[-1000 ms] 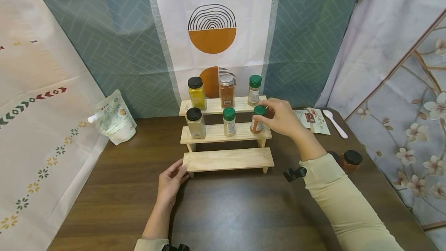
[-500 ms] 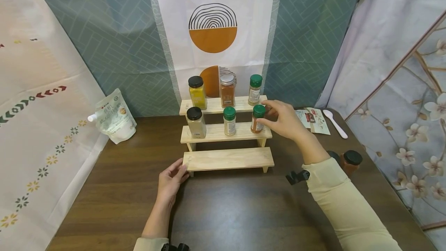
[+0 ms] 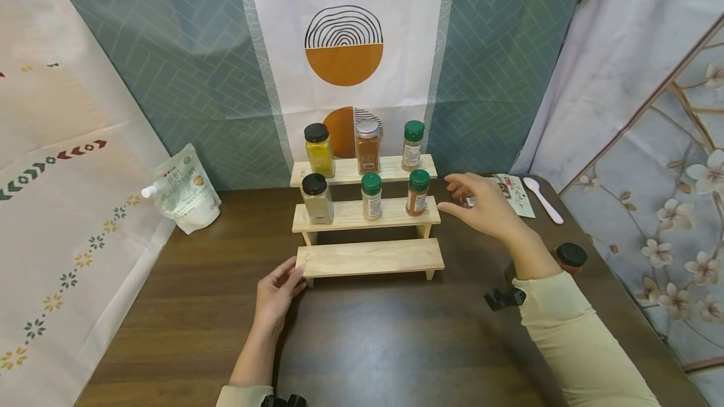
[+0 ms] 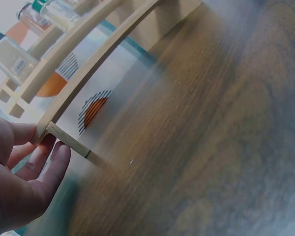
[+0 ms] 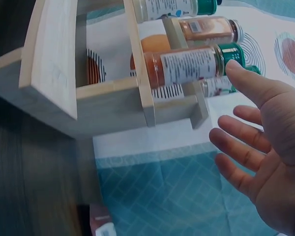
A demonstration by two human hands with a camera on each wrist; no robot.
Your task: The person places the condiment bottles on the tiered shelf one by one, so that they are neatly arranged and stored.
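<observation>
A three-tier wooden spice rack (image 3: 370,259) stands on the table. My left hand (image 3: 277,297) grips the left end of its lowest step; in the left wrist view the thumb and fingers (image 4: 56,164) close round the board's corner. On the middle step's right end stands a green-capped spice jar (image 3: 417,193) with reddish contents. My right hand (image 3: 483,206) is just right of that jar, fingers spread and holding nothing. Beside the jar are another green-capped jar (image 3: 371,196) and a black-capped jar (image 3: 318,200). The top step bears a yellow jar (image 3: 320,151), a silver-capped jar (image 3: 368,148) and a green-capped jar (image 3: 412,146).
At the back left a spouted pouch (image 3: 186,193) leans on the cloth. A flat packet (image 3: 516,196), partly behind the right hand, and a white spoon (image 3: 544,201) lie at the back right. A black-capped jar (image 3: 571,256) is by the right forearm. Cloths hang round the table (image 3: 186,306).
My right hand has let go of the green-capped reddish jar and drawn back to the right, its fingers opening. The jar stays on the middle step. My left hand has not moved.
</observation>
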